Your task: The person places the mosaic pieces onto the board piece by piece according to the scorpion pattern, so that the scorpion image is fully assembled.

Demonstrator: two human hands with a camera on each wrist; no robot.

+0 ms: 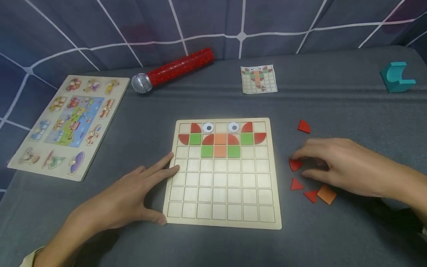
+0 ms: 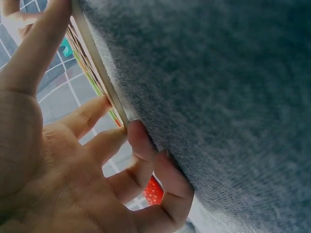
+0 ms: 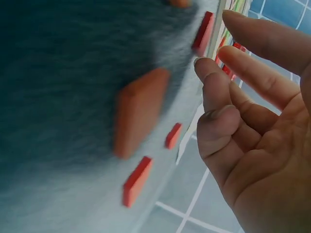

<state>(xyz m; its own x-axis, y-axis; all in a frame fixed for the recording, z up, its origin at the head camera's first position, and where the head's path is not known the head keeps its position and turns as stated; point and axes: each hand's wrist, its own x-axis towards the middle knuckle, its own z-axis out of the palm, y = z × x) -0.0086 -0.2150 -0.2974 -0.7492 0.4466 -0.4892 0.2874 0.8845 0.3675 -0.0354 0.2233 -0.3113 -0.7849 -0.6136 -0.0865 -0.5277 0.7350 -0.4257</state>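
A square wooden grid board [image 1: 220, 189] lies flat, with red, green and orange pieces and two googly eyes in its upper rows. My left hand [image 1: 133, 193] rests at its left edge, fingers spread and thumb by the near left corner. In the left wrist view, fingertips of the left hand [image 2: 73, 160] touch the board's side [image 2: 97, 58]. Right of the board, my right hand [image 1: 343, 167] reaches over a red piece [image 1: 295, 165], forefinger at it and thumb apart. Near that hand lie a red quarter-circle [image 1: 304, 126], two red triangles [image 1: 296, 184] and an orange square [image 1: 327, 194].
A small printed pattern card [image 1: 258, 79] lies behind the board. To its left is a red glittery microphone [image 1: 180, 69]. A wooden peg puzzle [image 1: 115, 111] occupies the far left, and a teal block [image 1: 397, 78] stands at the far right. Tile-patterned cloth [image 1: 213, 22] hangs behind.
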